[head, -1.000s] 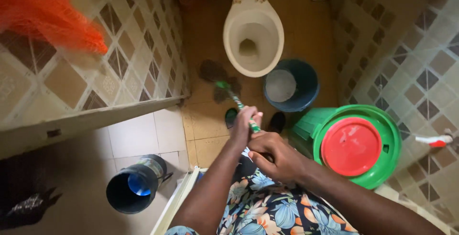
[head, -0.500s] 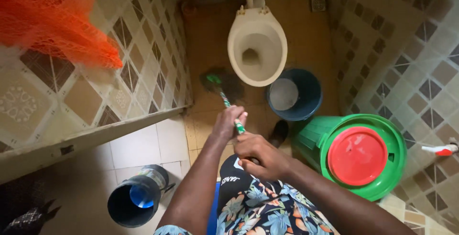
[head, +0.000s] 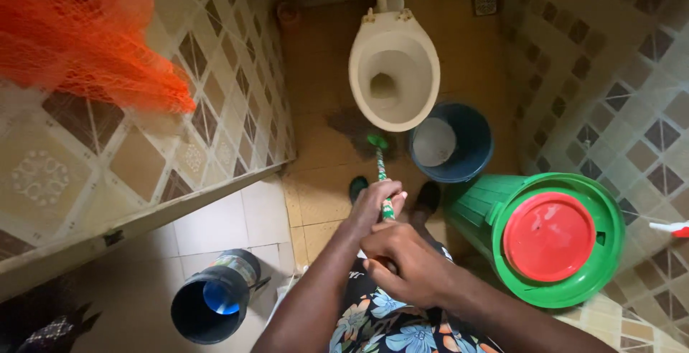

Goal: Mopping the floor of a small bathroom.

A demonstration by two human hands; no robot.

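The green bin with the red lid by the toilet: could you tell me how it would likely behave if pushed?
The green bin looks like thin plastic, so probably light. It should slide on the tiled floor. Its contents are hidden.

A small home toilet room, seen from above. A cream toilet bowl (head: 394, 67) without seat or lid stands at the far end, a pipe rising behind it. The walls (head: 215, 101) on left and right are covered in beige tiles with brown diamonds, and the floor (head: 316, 195) is yellowish tile — damp and stained dark in front of the bowl. A blue bucket (head: 453, 142) sits just beside the bowl on the right, and nearer stands a green bin (head: 552, 252) with a red lid (head: 549, 237) — the sort used for storing water. An orange net (head: 79, 37) hangs at the far left.
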